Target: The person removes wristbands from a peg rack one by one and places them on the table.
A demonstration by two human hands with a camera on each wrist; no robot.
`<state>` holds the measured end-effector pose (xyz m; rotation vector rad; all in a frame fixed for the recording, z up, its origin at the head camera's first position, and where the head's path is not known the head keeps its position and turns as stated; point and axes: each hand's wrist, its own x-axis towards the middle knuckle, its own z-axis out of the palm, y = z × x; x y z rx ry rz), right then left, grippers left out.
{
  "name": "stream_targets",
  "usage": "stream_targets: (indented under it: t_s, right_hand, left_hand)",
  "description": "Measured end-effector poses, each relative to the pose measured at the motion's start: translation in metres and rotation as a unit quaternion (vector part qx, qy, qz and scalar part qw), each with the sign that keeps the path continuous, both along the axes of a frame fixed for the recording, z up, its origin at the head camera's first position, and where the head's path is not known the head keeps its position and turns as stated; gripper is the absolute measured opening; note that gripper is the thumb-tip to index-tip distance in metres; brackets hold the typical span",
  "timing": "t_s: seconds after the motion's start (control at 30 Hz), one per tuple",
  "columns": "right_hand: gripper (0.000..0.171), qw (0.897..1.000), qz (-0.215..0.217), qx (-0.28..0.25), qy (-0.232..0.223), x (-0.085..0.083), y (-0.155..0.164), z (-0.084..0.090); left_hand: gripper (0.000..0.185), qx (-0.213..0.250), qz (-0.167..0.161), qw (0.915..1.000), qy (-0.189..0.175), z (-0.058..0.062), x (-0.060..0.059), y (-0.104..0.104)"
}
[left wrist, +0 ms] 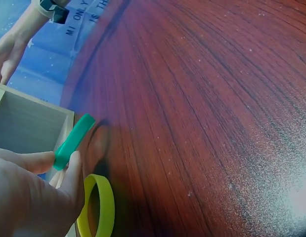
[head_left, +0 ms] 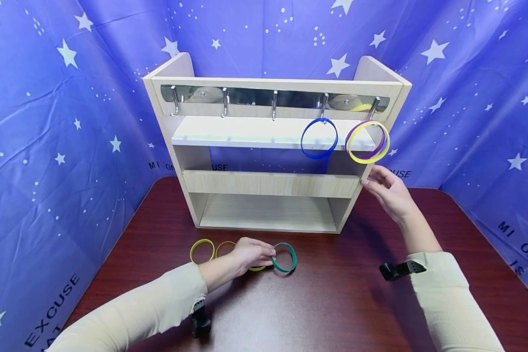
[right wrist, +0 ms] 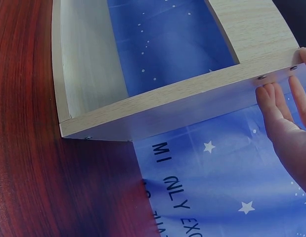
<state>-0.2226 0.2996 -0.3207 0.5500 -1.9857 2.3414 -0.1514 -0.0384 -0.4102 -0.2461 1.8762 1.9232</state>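
My left hand [head_left: 251, 253] pinches a green wristband [left wrist: 76, 138] between thumb and fingers, low over the table. In the left wrist view the band is tilted, with its shadow on the wood beneath. Close by lies a yellow wristband [left wrist: 108, 210], partly covered by the hand in the head view. Farther left are an orange band [head_left: 226, 242], also partly hidden, and another yellow band [head_left: 191, 250]. With fingertips against the outer side of the wooden rack [head_left: 268, 184], my right hand [head_left: 393, 195] touches its right panel near the front edge; thumb and fingers are extended.
Several metal hooks line the rack's top rail. From the rightmost hook [head_left: 373, 107] hang a yellow band [head_left: 369, 160] and a purple band [head_left: 347, 142]; a blue band [head_left: 319, 156] hangs one hook over. Blue star-printed cloth [head_left: 264, 39] surrounds the dark red table [head_left: 325, 293].
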Motion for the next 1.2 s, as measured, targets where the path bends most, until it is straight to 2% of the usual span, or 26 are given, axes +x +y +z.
stream_targets:
  t_s: [0.23,0.5,0.83,1.07,1.2]
  right_hand:
    - [0.031,1.0,-0.001,-0.001,0.003,-0.001,-0.003,0.001]
    - [0.031,1.0,-0.002,0.003,-0.007,0.0,-0.002,-0.001]
    - [0.032,1.0,-0.001,0.003,0.003,0.0,-0.001,-0.003]
    - [0.032,1.0,0.005,-0.002,0.013,0.0,0.001,-0.003]
    - [0.032,1.0,0.005,-0.001,0.016,0.001,0.0,-0.002]
  left_hand:
    - [0.025,-0.013,-0.001,0.9999,0.001,0.005,0.0,0.002]
    - [0.025,-0.026,-0.026,0.9993,-0.001,0.02,0.002,-0.004]
    - [0.032,-0.037,-0.057,0.9977,0.001,0.034,0.0,-0.015]
    - [0.033,-0.046,-0.067,0.9965,0.017,0.049,-0.005,-0.015]
    - [0.032,-0.053,-0.072,0.9954,0.035,0.062,-0.009,-0.012]
